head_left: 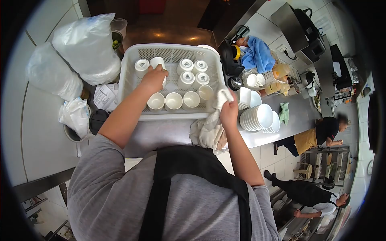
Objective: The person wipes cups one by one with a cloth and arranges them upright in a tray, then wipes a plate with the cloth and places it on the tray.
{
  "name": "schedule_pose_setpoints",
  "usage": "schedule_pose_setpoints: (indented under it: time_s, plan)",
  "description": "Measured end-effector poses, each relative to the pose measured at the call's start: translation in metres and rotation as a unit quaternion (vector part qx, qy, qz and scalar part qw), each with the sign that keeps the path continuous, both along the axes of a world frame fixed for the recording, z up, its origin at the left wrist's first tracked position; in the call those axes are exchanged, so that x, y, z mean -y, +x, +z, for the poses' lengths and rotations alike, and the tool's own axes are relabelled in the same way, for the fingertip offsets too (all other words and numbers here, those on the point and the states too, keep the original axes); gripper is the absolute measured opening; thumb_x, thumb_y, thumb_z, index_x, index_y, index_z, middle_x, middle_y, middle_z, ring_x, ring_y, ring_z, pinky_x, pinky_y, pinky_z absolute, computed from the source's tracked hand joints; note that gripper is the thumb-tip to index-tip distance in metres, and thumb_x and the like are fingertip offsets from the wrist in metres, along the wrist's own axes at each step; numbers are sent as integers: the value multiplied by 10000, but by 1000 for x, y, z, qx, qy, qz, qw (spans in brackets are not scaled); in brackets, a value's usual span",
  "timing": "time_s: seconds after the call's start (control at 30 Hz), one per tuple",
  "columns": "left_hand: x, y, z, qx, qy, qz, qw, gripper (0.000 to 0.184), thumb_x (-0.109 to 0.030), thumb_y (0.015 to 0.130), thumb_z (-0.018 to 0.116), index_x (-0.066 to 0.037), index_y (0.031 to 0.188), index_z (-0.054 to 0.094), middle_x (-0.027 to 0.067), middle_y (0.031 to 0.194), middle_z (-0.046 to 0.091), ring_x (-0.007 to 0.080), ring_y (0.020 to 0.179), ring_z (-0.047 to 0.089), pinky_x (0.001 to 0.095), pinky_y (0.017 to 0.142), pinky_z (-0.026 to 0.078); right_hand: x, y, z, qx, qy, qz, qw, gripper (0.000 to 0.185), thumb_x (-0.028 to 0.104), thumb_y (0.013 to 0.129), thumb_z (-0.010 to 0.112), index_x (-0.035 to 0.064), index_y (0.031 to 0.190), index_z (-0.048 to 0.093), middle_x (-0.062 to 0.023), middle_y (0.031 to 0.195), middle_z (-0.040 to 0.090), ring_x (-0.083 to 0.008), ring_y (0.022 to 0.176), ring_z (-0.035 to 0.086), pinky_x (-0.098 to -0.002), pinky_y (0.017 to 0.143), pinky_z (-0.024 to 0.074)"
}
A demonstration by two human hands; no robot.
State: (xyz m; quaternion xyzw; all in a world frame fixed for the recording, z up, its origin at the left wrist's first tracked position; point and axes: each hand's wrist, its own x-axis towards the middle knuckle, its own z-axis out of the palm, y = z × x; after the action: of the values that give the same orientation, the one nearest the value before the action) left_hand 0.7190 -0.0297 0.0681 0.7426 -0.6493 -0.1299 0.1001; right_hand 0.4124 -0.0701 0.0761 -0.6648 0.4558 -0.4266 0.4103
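A white plastic crate (173, 117) with mesh sides stands on the counter before me. Several white cups are in it. Upside-down cups with dark marks on their bases, such as one cup (187, 80), stand toward the back, and upright cups, like this near one (173, 101), line the front. My left hand (154, 79) reaches into the crate, its fingers closed on a white cup (157, 62) at the back left. Over the crate's right edge, my right hand (229, 112) grips a white cloth (220, 100), slightly blurred. Its lower part hangs toward a crumpled beige cloth (207, 133).
Stacked white bowls (257, 117) stand on the steel counter (161, 134) to the right, near a green cloth (284, 113). A blue cloth (257, 54) lies farther back. Plastic bags (86, 46) fill the left corner. Two other people (327, 130) are at far right.
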Motion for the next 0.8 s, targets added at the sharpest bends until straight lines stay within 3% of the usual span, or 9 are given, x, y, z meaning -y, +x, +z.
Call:
schedule_pose_setpoints:
  time_s: [0.17,0.23,0.27,0.4,0.5,0.57,0.63,0.7,0.8]
  plan:
    - [-12,-8,46,-87,-181,30,979,511,-67,718,730,-149,1191,556,83,1228,494,311,1109,479,366,881,485,-5,-13,25,337,282,-8,898,337,280,981,460,54,1230,438,-91,1116,552,-215,1004,581,-358,859,505]
    - [-13,-18,64,-541,-123,-35,831,492,-100,788,710,-141,1242,526,58,1214,511,244,1097,513,323,866,491,-13,-9,36,365,283,27,886,360,305,979,460,51,1234,439,-92,1122,553,-222,1010,581,-368,873,499]
    - [-18,-29,69,-612,-78,-56,785,454,-131,839,682,-118,1257,506,43,1197,532,188,1068,537,305,844,501,-21,-1,47,389,287,69,873,384,330,977,461,48,1238,440,-92,1129,554,-230,1015,581,-377,886,494]
    - [-33,-87,65,-609,-129,-182,761,465,-122,838,678,-109,1265,496,64,1196,541,205,1060,545,316,823,521,-52,23,78,67,80,81,991,333,210,974,483,26,1249,455,-113,1173,545,-218,1048,560,-343,904,468]
    - [-35,-98,58,-499,-213,-201,815,363,-178,898,599,-84,1233,497,103,1173,558,231,1045,558,324,857,489,-59,17,92,300,342,133,881,322,243,951,522,13,1176,505,-106,1131,560,-182,1033,557,-345,860,467]
    - [-33,-101,48,-486,-249,-202,813,299,-263,947,493,-73,1178,511,143,1107,572,259,1045,561,329,886,448,-63,6,68,-106,29,201,974,318,199,913,531,2,1162,510,-135,1117,567,-229,995,587,-373,788,495]
    - [-37,-104,50,-501,-228,-182,815,343,-338,967,404,-61,1134,518,160,1021,582,273,985,572,344,905,408,-67,6,49,-346,-461,218,788,264,159,833,552,5,1046,580,-153,969,617,-282,879,623,-386,734,507]
    - [-40,-105,52,-522,-63,-131,841,359,-346,975,385,-54,1132,522,124,969,588,238,874,585,336,781,469,-80,18,78,-530,-349,270,724,211,174,743,581,34,892,634,-134,823,640,-309,792,624,-400,720,498]
    - [-46,-111,64,-582,132,-14,802,369,-393,980,338,-105,1124,519,44,881,564,144,781,543,297,603,476,-79,9,85,-456,-269,185,828,147,178,716,590,49,770,636,-117,720,634,-321,732,617,-404,710,484]
